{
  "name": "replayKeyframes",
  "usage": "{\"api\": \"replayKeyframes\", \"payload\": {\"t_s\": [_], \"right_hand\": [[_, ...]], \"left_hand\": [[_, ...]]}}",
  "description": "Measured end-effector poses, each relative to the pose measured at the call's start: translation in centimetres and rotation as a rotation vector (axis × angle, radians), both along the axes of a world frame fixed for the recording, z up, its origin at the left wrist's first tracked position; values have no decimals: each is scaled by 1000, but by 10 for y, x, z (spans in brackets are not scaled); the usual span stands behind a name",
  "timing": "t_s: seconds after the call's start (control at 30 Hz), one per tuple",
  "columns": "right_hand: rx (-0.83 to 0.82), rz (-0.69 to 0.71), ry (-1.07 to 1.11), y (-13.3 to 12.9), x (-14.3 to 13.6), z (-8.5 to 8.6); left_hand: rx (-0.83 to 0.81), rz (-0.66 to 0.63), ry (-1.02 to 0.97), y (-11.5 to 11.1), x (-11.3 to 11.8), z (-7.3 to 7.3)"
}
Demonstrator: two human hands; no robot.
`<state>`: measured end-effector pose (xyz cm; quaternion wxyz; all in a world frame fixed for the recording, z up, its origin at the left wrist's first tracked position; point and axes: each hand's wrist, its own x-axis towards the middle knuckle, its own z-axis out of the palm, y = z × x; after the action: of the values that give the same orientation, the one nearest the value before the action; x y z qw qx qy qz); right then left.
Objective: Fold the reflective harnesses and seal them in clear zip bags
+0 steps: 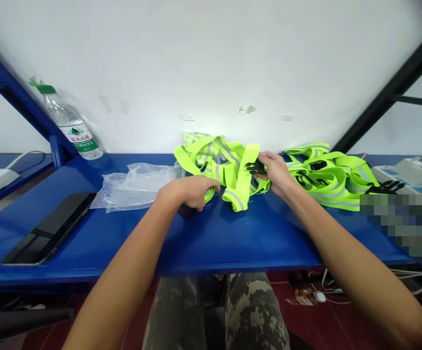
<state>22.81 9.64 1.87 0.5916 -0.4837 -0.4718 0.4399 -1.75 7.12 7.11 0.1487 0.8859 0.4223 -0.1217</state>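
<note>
Two bare hands at work on a lime reflective strap (243,183)

The strap lies in loose loops at the centre of the frame, on a blue table (240,243) against a white wall (211,63). Crowding the right forearm, a second heap of lime webbing (336,187) fills the right side, with white plug adapters (411,172) beyond it. A black smartphone (50,228) lies at lower left. A clear plastic bag (134,187) lies flat beside the left wrist. A green-capped water bottle (74,124) leans at upper left; its water level is hard to tell. The left hand (193,192) is curled closed around a fold of the strap, its palm hidden. The right hand (274,171) pinches a black buckle (256,168), fingers nearly together.
</note>
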Motion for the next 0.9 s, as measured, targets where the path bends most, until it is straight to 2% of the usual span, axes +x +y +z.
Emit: {"api": "replayKeyframes", "payload": {"t_s": [0.13, 0.2, 0.3, 0.37, 0.47, 0.57, 0.63, 0.73, 0.8, 0.9], "right_hand": [[-26, 3, 33, -3, -2, 2], [-36, 20, 82, -4, -1, 3], [-47, 64, 187, -4, 2, 5], [-76, 85, 263, -3, 6, 8], [-212, 155, 343, -4, 15, 12], [-374, 268, 347, -6, 23, 18], [-391, 348, 295, -9, 26, 21], [-285, 407, 147, -17, 27, 25], [-222, 414, 21, -22, 26, 27], [-159, 392, -206, -26, 27, 28]], "left_hand": [[46, 56, -101, 4, -3, -3], [-7, 58, -183, 6, -6, -1], [-164, 38, -350, 8, -13, 8], [-184, 26, -445, 5, -17, 18], [-190, -21, -343, -2, -19, 25], [-164, -3, -91, -7, -13, 16], [-126, 27, -8, -7, -9, 7], [-115, 23, -53, -5, -8, 3], [-70, 32, -202, -3, -12, 6], [50, 81, -565, 3, -14, 9]]}}
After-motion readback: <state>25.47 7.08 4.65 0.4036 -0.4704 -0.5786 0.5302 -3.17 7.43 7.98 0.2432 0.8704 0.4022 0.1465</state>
